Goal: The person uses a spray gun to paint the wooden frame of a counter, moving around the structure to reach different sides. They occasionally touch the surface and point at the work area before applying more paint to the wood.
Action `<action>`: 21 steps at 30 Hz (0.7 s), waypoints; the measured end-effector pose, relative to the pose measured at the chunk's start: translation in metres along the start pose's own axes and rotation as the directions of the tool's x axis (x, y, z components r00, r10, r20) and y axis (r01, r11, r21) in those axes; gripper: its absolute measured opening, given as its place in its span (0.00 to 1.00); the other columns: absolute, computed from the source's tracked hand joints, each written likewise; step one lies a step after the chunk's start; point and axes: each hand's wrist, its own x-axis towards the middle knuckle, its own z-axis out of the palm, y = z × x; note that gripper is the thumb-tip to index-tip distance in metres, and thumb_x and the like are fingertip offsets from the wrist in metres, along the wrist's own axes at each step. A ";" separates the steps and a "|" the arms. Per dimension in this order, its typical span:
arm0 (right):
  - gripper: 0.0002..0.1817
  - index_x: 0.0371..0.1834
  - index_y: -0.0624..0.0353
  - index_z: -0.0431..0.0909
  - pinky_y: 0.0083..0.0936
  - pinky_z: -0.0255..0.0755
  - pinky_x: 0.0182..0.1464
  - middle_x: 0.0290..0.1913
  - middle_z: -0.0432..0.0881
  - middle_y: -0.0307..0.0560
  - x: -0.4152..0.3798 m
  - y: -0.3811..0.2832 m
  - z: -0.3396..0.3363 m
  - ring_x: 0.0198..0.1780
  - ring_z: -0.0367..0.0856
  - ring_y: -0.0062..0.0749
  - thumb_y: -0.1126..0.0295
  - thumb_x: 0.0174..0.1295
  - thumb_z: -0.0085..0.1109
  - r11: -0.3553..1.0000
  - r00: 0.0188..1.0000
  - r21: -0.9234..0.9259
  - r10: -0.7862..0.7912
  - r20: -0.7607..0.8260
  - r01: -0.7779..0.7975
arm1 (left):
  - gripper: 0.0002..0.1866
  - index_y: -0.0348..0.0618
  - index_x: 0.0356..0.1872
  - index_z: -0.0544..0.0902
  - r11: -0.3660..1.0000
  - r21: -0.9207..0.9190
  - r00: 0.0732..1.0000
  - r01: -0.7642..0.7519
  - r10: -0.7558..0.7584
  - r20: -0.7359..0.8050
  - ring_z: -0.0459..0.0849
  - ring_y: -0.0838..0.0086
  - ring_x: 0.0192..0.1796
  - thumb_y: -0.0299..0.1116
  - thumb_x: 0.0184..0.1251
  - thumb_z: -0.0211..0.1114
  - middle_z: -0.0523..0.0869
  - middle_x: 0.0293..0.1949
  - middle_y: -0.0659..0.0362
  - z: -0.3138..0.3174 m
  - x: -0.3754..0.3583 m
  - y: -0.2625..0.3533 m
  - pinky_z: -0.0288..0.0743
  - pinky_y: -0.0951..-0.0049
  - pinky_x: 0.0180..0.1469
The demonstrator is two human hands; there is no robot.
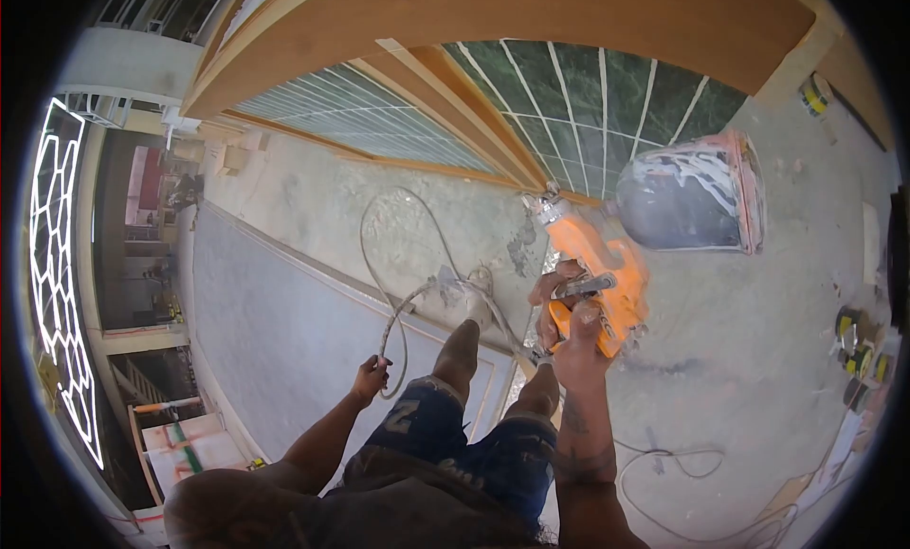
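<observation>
My right hand point(580, 326) is closed around the handle of an orange spray gun point(621, 279), its fingers near the trigger. A large clear cup point(668, 203), smeared with white and holding something grey, is attached to the gun and points to the right. The gun's metal nozzle point(548, 206) faces a brown wooden frame point(474, 103) with dark green panes crossed by white strips. My left hand point(370, 380) is lower left, its fingers closed around a thin grey hose point(403, 336) that loops up and runs past my feet toward the gun side.
A large flat grey panel point(284, 312) with a raised edge lies left of my legs. Another hose point(682, 456) trails across the concrete floor at right. Several tape rolls point(858, 359) and cans lie along the right edge. Hexagonal lights point(57, 265) glow at far left.
</observation>
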 end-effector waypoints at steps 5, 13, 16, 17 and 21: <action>0.19 0.60 0.66 0.73 0.13 0.59 0.26 0.34 0.83 0.42 -0.001 0.010 -0.006 0.23 0.67 0.10 0.61 0.77 0.51 0.998 0.999 -0.065 -0.017 -0.052 0.014 | 0.18 0.40 0.47 0.81 1.000 0.008 1.000 0.002 -0.002 0.010 0.74 0.79 0.27 0.47 0.80 0.56 0.77 0.25 0.61 0.002 0.002 -0.004 0.73 0.73 0.30; 0.16 0.53 0.60 0.75 0.13 0.63 0.21 0.31 0.78 0.40 -0.017 0.044 -0.053 0.22 0.70 0.14 0.57 0.77 0.54 0.943 0.945 -0.248 0.148 -0.293 -0.224 | 0.18 0.40 0.46 0.82 0.996 0.091 0.999 0.001 -0.005 0.039 0.73 0.79 0.27 0.47 0.80 0.57 0.77 0.25 0.63 0.013 0.002 -0.006 0.71 0.73 0.32; 0.16 0.51 0.63 0.79 0.14 0.61 0.24 0.31 0.81 0.37 -0.031 0.056 -0.079 0.23 0.68 0.10 0.59 0.77 0.55 0.892 0.887 -0.288 0.213 -0.411 -0.348 | 0.18 0.40 0.46 0.83 0.986 0.167 0.999 -0.006 -0.001 0.043 0.73 0.79 0.28 0.47 0.80 0.58 0.77 0.25 0.63 0.018 0.003 -0.002 0.70 0.73 0.32; 0.16 0.50 0.65 0.80 0.15 0.60 0.26 0.31 0.82 0.36 -0.039 0.058 -0.089 0.24 0.67 0.09 0.60 0.77 0.56 0.868 0.856 -0.292 0.243 -0.457 -0.402 | 0.18 0.40 0.45 0.83 0.980 0.201 0.999 -0.005 -0.004 0.046 0.72 0.79 0.28 0.47 0.80 0.58 0.77 0.25 0.64 0.021 0.002 0.000 0.69 0.73 0.33; 0.16 0.46 0.65 0.81 0.17 0.62 0.27 0.31 0.83 0.37 -0.083 0.077 -0.148 0.25 0.68 0.11 0.61 0.78 0.55 0.795 0.734 -0.280 0.279 -0.619 -0.539 | 0.18 0.41 0.47 0.85 0.943 0.329 0.995 -0.038 0.005 0.102 0.72 0.80 0.30 0.46 0.80 0.58 0.77 0.27 0.63 0.040 -0.007 0.023 0.69 0.73 0.34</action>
